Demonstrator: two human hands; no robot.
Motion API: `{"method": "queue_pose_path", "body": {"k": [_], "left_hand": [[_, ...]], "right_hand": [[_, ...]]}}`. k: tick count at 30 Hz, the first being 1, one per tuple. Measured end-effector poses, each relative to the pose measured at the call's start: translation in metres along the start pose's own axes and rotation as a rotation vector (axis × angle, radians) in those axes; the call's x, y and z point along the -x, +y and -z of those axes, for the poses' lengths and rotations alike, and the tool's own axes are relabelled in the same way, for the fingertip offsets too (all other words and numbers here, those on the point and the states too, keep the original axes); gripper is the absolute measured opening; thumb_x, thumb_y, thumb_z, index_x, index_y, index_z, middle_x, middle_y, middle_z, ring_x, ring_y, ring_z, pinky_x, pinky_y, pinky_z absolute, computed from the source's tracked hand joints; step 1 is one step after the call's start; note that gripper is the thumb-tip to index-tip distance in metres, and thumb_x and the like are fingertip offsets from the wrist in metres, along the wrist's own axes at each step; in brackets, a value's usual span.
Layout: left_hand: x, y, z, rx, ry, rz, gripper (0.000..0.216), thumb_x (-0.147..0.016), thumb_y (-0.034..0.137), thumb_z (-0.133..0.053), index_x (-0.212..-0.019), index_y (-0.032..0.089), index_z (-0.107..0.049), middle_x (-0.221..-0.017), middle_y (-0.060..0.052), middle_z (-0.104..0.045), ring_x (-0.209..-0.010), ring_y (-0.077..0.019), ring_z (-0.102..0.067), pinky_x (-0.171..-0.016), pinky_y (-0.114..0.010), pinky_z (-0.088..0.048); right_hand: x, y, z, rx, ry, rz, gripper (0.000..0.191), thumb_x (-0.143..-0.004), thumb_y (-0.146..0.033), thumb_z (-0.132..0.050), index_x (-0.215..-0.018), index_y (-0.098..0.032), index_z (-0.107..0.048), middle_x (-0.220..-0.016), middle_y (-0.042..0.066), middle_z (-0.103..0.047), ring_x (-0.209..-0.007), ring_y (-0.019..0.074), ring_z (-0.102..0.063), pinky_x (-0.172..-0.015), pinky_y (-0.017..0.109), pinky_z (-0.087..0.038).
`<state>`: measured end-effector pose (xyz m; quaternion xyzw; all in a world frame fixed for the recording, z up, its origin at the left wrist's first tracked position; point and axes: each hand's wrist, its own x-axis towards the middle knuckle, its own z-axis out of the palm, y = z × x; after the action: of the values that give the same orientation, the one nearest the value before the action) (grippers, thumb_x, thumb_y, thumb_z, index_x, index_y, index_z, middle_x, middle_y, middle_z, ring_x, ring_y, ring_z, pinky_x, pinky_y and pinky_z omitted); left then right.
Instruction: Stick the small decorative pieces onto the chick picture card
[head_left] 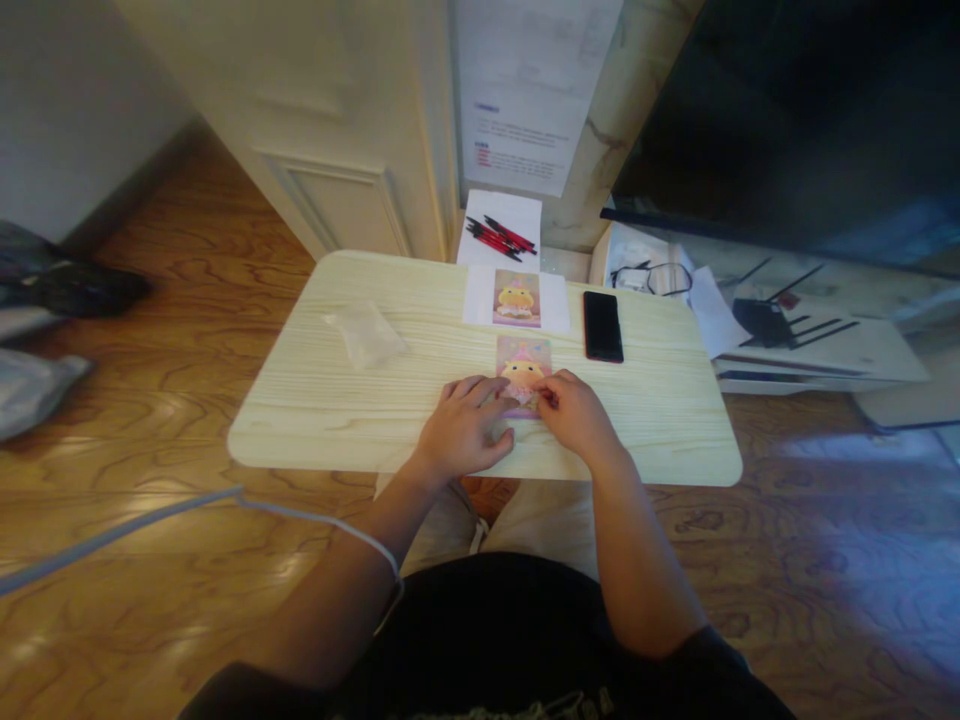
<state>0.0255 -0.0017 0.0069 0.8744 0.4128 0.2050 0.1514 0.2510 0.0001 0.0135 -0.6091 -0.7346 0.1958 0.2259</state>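
Note:
A small pink picture board with a yellow duck (pixel 523 366) lies flat on the pale wooden table (pixel 360 420), in the middle near the front edge. My left hand (pixel 465 428) rests flat on the table with its fingers stretched onto the board's lower left corner. My right hand (pixel 576 412) sits at the board's lower right edge, fingers pinched together on something small I cannot make out. A matching duck picture (pixel 516 298) lies on a white sheet just behind the board.
A black phone (pixel 603 326) lies right of the pictures. A clear plastic bag (pixel 366 334) sits at the left. Red and black pens (pixel 498 237) lie on paper behind the table. Glasses (pixel 651 277) and papers lie on a low shelf at the right.

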Motion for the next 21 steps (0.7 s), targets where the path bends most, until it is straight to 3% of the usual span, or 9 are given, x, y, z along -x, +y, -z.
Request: {"method": "queue_pose_path", "body": {"k": [5,21], "left_hand": [[0.0019,-0.0046,-0.0006,0.035,-0.041,-0.072,0.046,-0.085,0.039,-0.065,-0.131,0.039,-0.068,-0.152,-0.001,-0.055,-0.138,-0.0326,-0.047,-0.112,-0.054,-0.037],[0.0039,-0.0096,-0.0065,0.044,-0.03,-0.068,0.044,-0.086,0.038,-0.066,-0.129,0.041,-0.071,-0.154,-0.001,-0.054,-0.14,-0.0335,-0.046,-0.113,-0.055,-0.038]], "right_hand": [[0.0001,-0.0013,-0.0012,-0.012,-0.002,-0.007,0.028,-0.09,-0.009,-0.061,-0.109,-0.022,-0.076,-0.105,0.007,-0.068,-0.096,0.0205,-0.066,-0.093,0.034,-0.052],[0.0011,-0.0034,-0.003,-0.089,-0.06,0.02,0.034,-0.092,-0.009,-0.058,-0.112,-0.027,-0.079,-0.116,0.006,-0.067,-0.106,0.0196,-0.066,-0.102,0.034,-0.052]]}}
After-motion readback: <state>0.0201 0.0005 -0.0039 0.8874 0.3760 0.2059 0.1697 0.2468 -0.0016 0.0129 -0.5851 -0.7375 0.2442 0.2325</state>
